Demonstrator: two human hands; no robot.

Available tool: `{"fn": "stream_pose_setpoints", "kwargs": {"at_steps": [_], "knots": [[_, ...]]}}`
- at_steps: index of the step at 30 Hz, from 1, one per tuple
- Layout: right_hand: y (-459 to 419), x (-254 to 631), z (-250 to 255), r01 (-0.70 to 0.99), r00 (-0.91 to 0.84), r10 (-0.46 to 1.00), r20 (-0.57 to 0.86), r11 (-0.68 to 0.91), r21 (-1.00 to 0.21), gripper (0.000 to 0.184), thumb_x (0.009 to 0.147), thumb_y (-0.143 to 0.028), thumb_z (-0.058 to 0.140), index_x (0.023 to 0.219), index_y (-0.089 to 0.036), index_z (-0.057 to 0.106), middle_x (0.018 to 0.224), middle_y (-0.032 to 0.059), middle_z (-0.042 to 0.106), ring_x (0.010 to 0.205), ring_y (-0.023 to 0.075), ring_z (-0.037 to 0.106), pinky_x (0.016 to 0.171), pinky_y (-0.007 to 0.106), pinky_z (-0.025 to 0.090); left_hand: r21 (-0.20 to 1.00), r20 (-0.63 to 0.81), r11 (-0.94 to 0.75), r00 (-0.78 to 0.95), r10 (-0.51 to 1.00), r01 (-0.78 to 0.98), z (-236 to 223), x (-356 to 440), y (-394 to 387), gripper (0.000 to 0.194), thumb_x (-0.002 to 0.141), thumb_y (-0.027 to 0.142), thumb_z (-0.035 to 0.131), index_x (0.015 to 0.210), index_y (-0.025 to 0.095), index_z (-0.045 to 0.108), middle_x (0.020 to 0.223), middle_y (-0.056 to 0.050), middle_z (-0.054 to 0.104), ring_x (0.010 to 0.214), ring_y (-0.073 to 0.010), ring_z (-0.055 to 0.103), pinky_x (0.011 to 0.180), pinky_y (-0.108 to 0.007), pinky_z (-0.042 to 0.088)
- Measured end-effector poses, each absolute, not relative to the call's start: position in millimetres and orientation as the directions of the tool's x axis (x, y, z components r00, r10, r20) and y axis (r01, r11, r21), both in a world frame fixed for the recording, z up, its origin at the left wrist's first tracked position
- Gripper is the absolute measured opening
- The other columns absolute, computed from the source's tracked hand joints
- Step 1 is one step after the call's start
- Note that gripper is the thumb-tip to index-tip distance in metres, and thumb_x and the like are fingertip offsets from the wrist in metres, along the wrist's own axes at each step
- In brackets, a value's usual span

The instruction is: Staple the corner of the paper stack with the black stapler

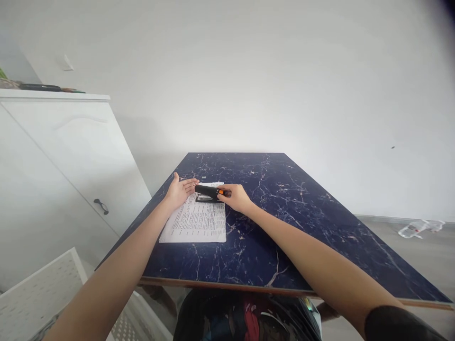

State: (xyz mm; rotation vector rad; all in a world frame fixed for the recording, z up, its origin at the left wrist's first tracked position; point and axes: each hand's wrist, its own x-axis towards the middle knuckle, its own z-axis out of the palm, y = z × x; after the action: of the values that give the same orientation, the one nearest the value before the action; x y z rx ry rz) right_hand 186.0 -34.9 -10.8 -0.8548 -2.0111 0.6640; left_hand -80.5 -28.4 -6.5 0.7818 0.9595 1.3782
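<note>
Head view: right hand (239, 197) grips a stapler (207, 192) over printed paper (199, 222), left hand (178, 192) spread, empty.

The right hand (235, 197) gripped the black stapler (206, 191) at its orange-marked end, over the printed sheet (199, 223). The left hand (178, 192), fingers extended, was near the opposite end. A blue marbled table (280, 237) supported the sheet.

No wording can be read. The printed paper (201, 225) at the left of the marble-patterned table (270, 177) carries dense lines of dark print across its white face, too small to make out.
</note>
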Motion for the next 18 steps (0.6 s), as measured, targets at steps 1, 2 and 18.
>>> {"fn": "stream_pose_setpoints", "kwargs": {"at_steps": [1, 2, 18], "knots": [[-29.5, 189.3, -14.1, 0.301, -0.434, 0.770, 0.467, 0.613, -0.730, 0.034, 0.080, -0.021, 0.070, 0.113, -0.018, 0.074, 0.101, 0.0070, 0.078, 0.083, 0.0194, 0.073, 0.080, 0.031, 0.059, 0.900, -0.091, 0.054, -0.065, 0.994, -0.432, -7.3, -80.4, -27.4, 0.080, 0.098, 0.070, 0.026, 0.107, 0.005, 0.072, 0.132, -0.026, 0.064, 0.124, -0.0317, 0.061, 0.093, -0.035, 0.055], [-25.6, 191.6, -17.5, 0.274, -0.451, 0.767, 0.456, 0.605, -0.748, 0.038, 0.081, -0.022, 0.071, 0.118, -0.019, 0.072, 0.105, 0.0074, 0.077, 0.087, 0.0199, 0.074, 0.081, 0.032, 0.060, 0.901, -0.083, 0.040, -0.081, 0.993, -0.432, -8.0, -80.5, -26.4, 0.078, 0.099, 0.068, 0.027, 0.105, 0.005, 0.072, 0.133, -0.025, 0.063, 0.123, -0.0312, 0.062, 0.092, -0.034, 0.055], [-17.9, 189.1, -37.5, 0.318, -0.375, 0.739, 0.559, 0.669, -0.672, 0.023, 0.082, -0.028, 0.078, 0.105, -0.024, 0.079, 0.110, 0.0058, 0.077, 0.103, 0.0244, 0.073, 0.093, 0.036, 0.061, 0.901, -0.104, -0.018, -0.255, 0.961, -0.434, -8.7, -75.8, -25.0, 0.071, 0.102, 0.061, 0.027, 0.099, 0.008, 0.073, 0.124, -0.022, 0.069, 0.112, -0.0266, 0.068, 0.080, -0.030, 0.056]]}}
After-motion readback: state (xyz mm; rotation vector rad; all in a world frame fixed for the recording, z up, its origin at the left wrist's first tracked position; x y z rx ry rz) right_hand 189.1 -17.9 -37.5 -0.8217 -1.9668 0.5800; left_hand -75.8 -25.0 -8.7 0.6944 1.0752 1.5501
